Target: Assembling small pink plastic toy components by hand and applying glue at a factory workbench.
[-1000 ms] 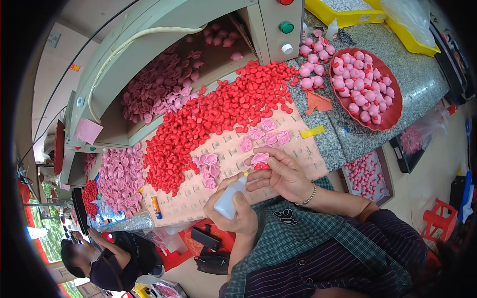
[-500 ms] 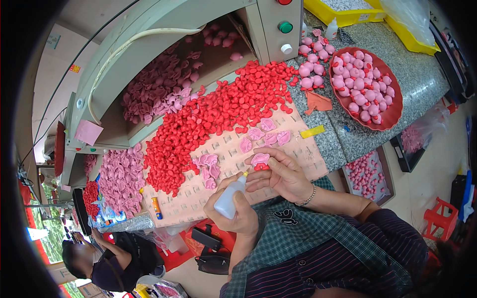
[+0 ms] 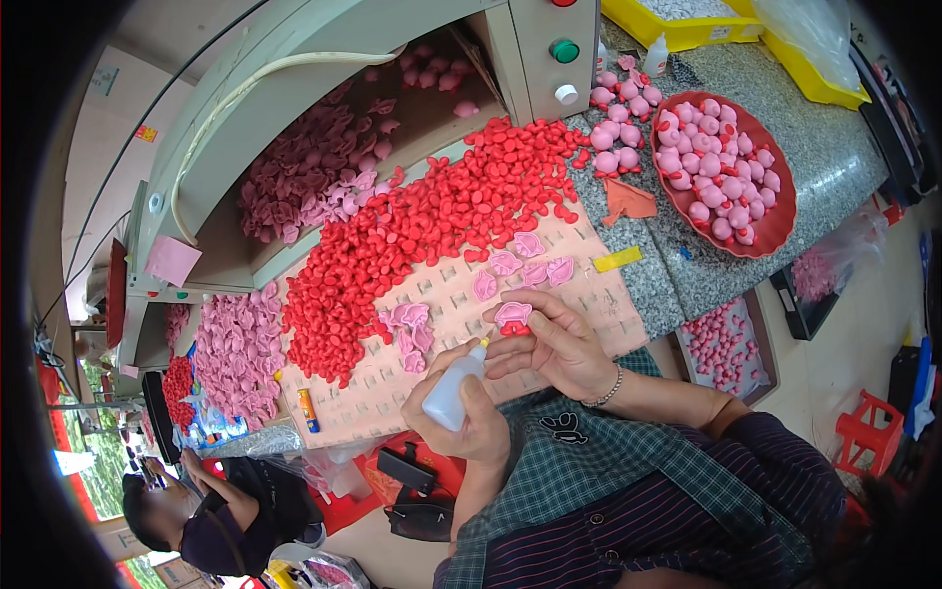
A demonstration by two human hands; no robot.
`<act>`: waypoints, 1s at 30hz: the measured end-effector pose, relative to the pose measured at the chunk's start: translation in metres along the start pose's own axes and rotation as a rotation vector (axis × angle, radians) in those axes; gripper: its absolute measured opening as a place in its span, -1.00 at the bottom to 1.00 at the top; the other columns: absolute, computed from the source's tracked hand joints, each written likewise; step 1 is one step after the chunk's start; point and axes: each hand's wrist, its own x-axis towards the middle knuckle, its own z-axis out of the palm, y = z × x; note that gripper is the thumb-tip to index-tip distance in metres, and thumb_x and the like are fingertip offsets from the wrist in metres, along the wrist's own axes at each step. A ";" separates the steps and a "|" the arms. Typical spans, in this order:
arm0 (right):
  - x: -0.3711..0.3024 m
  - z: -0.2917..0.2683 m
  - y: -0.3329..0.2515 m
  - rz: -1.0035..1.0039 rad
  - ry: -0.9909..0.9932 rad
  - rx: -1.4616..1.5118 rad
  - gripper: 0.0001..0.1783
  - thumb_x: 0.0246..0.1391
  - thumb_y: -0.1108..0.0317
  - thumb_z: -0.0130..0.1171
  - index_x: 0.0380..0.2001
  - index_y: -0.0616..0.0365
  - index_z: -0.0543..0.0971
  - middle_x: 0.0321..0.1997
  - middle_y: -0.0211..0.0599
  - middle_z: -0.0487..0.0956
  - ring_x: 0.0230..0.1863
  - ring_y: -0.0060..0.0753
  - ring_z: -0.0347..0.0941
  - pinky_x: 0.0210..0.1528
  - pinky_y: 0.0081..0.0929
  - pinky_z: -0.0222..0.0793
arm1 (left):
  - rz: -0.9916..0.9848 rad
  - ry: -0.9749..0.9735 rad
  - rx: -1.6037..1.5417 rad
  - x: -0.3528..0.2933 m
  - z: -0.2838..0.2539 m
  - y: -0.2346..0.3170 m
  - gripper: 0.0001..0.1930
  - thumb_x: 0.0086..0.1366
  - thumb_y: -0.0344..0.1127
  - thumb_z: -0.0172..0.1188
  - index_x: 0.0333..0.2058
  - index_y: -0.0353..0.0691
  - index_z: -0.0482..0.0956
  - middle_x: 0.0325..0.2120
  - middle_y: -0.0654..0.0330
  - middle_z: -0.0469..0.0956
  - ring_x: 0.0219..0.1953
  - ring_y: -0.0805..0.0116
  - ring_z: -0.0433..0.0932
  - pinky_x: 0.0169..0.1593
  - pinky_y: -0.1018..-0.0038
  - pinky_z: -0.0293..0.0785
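Observation:
My left hand (image 3: pixel 461 412) is wrapped round a translucent squeeze bottle (image 3: pixel 453 391), its yellow tip slanting up toward my other hand. Between the thumb and fingers of my right hand (image 3: pixel 559 346) is a small pink moulded piece (image 3: pixel 512 313) with red parts along its lower edge. The bottle's tip lies just left of this piece; whether they touch I cannot tell. Beyond my hands, several loose pink pieces (image 3: pixel 533 274) lie on the pink patterned mat (image 3: pixel 442 294), and a smaller pink cluster (image 3: pixel 412 329) lies to the left. A long heap of red pieces (image 3: pixel 422 226) runs along the mat's far side.
A grey machine (image 3: pixel 339 44) with pink pieces in its opening stands behind the mat. At right, a red bowl (image 3: pixel 775 236) holds pink balls. A glue stick (image 3: pixel 309 410) lies at the mat's left edge. Another person (image 3: pixel 221 515) sits at lower left.
Hardly anything differs. Both my hands keep their places with the bottle and the pink piece. At lower left, the other person's hands have shifted slightly.

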 end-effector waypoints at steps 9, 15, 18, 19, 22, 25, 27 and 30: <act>0.000 -0.001 0.002 -0.011 0.015 0.015 -0.54 0.44 0.26 -0.23 0.33 0.13 0.16 0.28 0.04 0.35 0.11 -0.05 0.52 0.05 0.08 0.56 | 0.024 -0.046 0.001 0.002 -0.001 0.003 -0.72 0.30 -0.55 0.08 -0.11 -0.41 0.18 -0.29 -0.29 0.52 -0.24 0.01 0.61 -0.10 0.18 0.58; 0.000 -0.001 0.001 -0.008 -0.002 0.000 -0.55 0.44 0.26 -0.23 0.32 0.13 0.17 0.28 0.03 0.35 0.11 -0.04 0.52 0.04 0.08 0.56 | 0.022 -0.049 0.015 0.003 -0.001 0.004 -0.71 0.27 -0.59 0.08 -0.11 -0.41 0.19 -0.30 -0.29 0.52 -0.25 0.04 0.61 -0.13 0.21 0.59; 0.000 -0.002 0.002 -0.006 -0.011 -0.002 -0.55 0.44 0.26 -0.23 0.31 0.14 0.18 0.28 0.04 0.34 0.12 -0.02 0.51 0.04 0.08 0.56 | 0.015 -0.039 0.008 0.002 0.000 0.003 -0.72 0.26 -0.60 0.08 -0.12 -0.42 0.19 -0.31 -0.28 0.52 -0.26 0.04 0.61 -0.14 0.21 0.60; 0.000 -0.003 0.002 -0.003 -0.017 0.003 -0.55 0.44 0.26 -0.23 0.31 0.14 0.18 0.28 0.05 0.34 0.12 -0.01 0.51 0.05 0.08 0.56 | 0.006 -0.026 -0.004 0.002 0.000 0.003 -0.72 0.26 -0.61 0.08 -0.12 -0.42 0.20 -0.31 -0.28 0.52 -0.26 0.04 0.61 -0.14 0.21 0.60; 0.000 -0.003 0.001 -0.001 -0.023 -0.004 -0.55 0.44 0.25 -0.23 0.31 0.15 0.18 0.28 0.06 0.34 0.13 0.01 0.50 0.04 0.08 0.56 | 0.005 -0.022 0.000 0.002 -0.001 0.003 -0.73 0.25 -0.61 0.08 -0.14 -0.44 0.20 -0.31 -0.28 0.52 -0.27 0.03 0.61 -0.14 0.21 0.60; 0.001 -0.003 0.000 0.010 -0.023 0.018 -0.55 0.44 0.25 -0.22 0.31 0.15 0.17 0.27 0.06 0.34 0.13 0.01 0.50 0.04 0.08 0.56 | 0.003 -0.003 -0.006 0.002 0.000 0.003 -0.74 0.25 -0.61 0.08 -0.15 -0.45 0.21 -0.31 -0.27 0.52 -0.29 0.03 0.62 -0.14 0.21 0.60; 0.001 -0.003 0.000 0.011 -0.021 0.013 -0.55 0.44 0.25 -0.22 0.31 0.15 0.17 0.26 0.06 0.35 0.13 0.02 0.50 0.04 0.08 0.56 | 0.001 -0.005 -0.002 0.002 0.000 0.003 -0.74 0.25 -0.60 0.08 -0.14 -0.45 0.21 -0.31 -0.27 0.52 -0.29 0.03 0.62 -0.13 0.21 0.60; 0.001 -0.004 0.001 0.011 -0.018 0.010 -0.55 0.44 0.25 -0.22 0.31 0.15 0.17 0.26 0.06 0.35 0.13 0.02 0.50 0.04 0.08 0.56 | -0.014 0.007 -0.004 0.002 0.001 0.004 -0.74 0.25 -0.60 0.08 -0.15 -0.45 0.22 -0.31 -0.26 0.52 -0.28 0.03 0.62 -0.13 0.21 0.60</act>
